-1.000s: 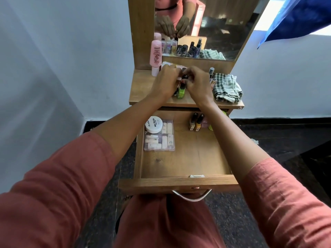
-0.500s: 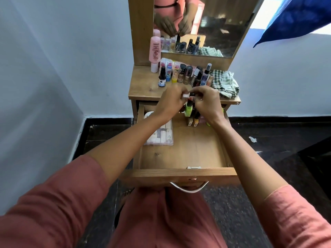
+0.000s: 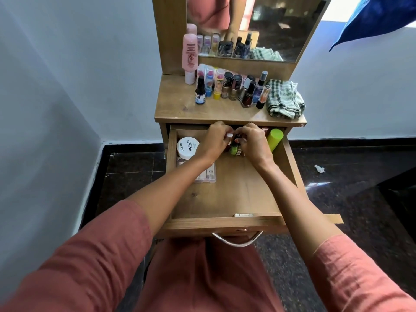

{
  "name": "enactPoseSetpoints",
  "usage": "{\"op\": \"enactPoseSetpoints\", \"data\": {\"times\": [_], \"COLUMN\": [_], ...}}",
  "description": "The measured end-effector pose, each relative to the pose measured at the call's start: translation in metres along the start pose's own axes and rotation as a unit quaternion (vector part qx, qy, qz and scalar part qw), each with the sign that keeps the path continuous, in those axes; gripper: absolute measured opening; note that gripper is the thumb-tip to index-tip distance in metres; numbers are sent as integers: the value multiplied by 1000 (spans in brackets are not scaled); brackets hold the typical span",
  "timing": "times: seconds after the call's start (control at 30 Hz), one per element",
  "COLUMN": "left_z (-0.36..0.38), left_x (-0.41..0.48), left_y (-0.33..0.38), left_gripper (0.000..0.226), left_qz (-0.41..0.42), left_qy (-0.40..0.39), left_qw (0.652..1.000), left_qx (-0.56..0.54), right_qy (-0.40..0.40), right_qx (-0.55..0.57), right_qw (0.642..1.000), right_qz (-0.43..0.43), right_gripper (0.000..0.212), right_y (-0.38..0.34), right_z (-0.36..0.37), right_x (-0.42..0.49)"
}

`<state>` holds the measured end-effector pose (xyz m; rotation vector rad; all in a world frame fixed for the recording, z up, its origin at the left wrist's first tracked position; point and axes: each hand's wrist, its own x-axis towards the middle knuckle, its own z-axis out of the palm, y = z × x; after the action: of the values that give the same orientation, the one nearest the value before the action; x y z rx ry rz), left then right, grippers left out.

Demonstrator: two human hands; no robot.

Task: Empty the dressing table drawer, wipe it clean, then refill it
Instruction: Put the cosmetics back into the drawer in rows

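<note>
Head view: left hand (image 3: 215,141) and right hand (image 3: 255,144) sit at the back of the open wooden drawer (image 3: 225,221), both grips apparently clenched on a cluster of small nail-polish bottles (image 3: 234,150). Recommendation: stand them upright beside the lime-green cylinder (image 3: 275,138), releasing both hands together so none topples.

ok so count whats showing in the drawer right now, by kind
white jar: 1
clear case: 1
lime cylinder: 1
green bottle: 1
total: 4 showing; the left hand and right hand hide any others
</note>
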<state>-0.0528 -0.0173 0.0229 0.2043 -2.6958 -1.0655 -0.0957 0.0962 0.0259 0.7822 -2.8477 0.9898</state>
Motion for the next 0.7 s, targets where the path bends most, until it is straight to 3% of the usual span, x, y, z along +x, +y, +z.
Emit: {"op": "enactPoseSetpoints", "data": {"times": [0.7], "left_z": [23], "left_x": [0], "left_y": [-12], "left_gripper": [26], "left_qz": [-24], "left_qy": [32], "left_qw": [998], "left_qx": [-47], "right_qy": [-3], "right_qx": [-102], "right_qw": [994], "right_qz": [-28], "right_gripper": [32], "right_y": [8], "right_z": [19], "right_x": [0]}}
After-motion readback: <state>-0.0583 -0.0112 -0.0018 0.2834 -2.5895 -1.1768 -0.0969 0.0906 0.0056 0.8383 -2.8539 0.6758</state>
